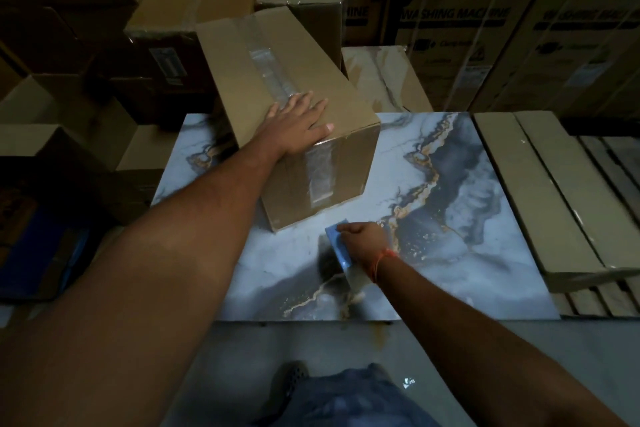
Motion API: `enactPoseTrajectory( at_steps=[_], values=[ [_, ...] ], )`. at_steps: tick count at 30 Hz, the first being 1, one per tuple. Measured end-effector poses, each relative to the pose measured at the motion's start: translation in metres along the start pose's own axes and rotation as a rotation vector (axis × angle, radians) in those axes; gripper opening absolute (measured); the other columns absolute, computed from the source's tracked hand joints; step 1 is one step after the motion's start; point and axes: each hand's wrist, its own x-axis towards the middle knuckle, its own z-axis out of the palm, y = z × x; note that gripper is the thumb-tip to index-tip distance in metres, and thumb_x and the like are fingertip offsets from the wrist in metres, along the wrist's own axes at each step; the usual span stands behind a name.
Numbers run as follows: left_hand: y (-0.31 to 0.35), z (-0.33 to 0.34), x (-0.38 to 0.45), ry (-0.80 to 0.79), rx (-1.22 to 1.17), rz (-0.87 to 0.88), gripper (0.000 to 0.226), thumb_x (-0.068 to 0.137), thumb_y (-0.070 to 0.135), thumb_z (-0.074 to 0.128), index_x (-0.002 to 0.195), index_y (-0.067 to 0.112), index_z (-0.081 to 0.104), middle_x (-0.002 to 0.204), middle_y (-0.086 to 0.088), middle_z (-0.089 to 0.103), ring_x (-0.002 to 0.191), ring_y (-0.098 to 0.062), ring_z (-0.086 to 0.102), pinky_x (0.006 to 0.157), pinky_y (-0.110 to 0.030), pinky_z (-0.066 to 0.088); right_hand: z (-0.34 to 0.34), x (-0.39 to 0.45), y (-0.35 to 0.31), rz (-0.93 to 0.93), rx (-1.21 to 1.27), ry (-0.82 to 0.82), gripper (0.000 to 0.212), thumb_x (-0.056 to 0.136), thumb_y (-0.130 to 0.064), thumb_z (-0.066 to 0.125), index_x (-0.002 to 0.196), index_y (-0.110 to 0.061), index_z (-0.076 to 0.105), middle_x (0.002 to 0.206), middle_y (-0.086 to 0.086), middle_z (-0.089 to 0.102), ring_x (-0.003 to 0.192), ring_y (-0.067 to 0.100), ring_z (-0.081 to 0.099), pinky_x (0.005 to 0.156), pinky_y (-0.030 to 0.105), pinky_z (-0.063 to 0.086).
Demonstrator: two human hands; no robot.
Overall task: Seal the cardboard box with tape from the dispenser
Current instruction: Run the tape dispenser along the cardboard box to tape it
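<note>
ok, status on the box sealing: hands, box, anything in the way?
Left hand flat on cardboard box, open. Right hand shut on blue tape dispenser, low over marble table. Tape strip runs along top, down near face. Nothing between dispenser and box.

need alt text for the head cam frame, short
A person's left hand presses flat on a taped cardboard box on a marbled table, while the right hand grips a blue tape dispenser just in front of the box. More cardboard boxes are stacked around in dim light.
</note>
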Motion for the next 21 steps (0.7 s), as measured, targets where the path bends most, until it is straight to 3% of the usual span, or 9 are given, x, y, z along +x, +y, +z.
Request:
enactPoseTrajectory(
  at_steps=[2, 7, 13, 21],
  values=[
    [0.001, -0.007, 0.002, 0.025, 0.009, -0.004, 0.071, 0.1, 0.068, 0.022, 0.163, 0.038, 0.007, 0.174, 0.002, -0.003, 0.16, -0.023, -0.003, 0.126, -0.055, -0.001, -0.003, -0.004, 0.003, -0.069, 0.053, 0.043, 0.028, 0.091, -0.014, 0.06, 0.114, -0.015, 0.076, 0.123, 0.011, 0.072, 0.114, 0.027, 0.066, 0.103, 0.032, 0.05],
    [0.005, -0.01, -0.001, 0.024, 0.017, -0.001, 0.069, 0.102, 0.065, 0.023, 0.163, 0.037, 0.007, 0.174, 0.002, -0.003, 0.16, -0.024, -0.003, 0.126, -0.055, 0.0, -0.017, -0.013, 0.013, -0.166, 0.014, 0.123, 0.028, 0.094, -0.02, 0.059, 0.118, -0.02, 0.074, 0.125, 0.001, 0.071, 0.118, 0.02, 0.063, 0.096, 0.02, 0.041],
    [0.005, -0.011, 0.0, 0.021, 0.025, -0.004, 0.069, 0.103, 0.063, 0.024, 0.164, 0.036, 0.008, 0.174, 0.002, -0.003, 0.16, -0.022, -0.004, 0.126, -0.055, 0.001, -0.036, -0.015, 0.032, -0.279, -0.18, 0.216, 0.033, 0.095, -0.025, 0.061, 0.127, -0.023, 0.07, 0.128, 0.005, 0.07, 0.116, 0.026, 0.066, 0.102, 0.033, 0.049],
    [-0.001, -0.006, 0.005, 0.024, 0.04, -0.002, 0.072, 0.099, 0.069, 0.019, 0.163, 0.039, 0.006, 0.174, 0.004, -0.003, 0.16, -0.022, -0.005, 0.126, -0.055, 0.001, -0.055, -0.004, 0.056, -0.379, -0.461, 0.283, 0.035, 0.096, -0.028, 0.058, 0.13, -0.029, 0.065, 0.108, 0.011, 0.077, 0.098, 0.033, 0.068, 0.085, 0.036, 0.053]
  ],
)
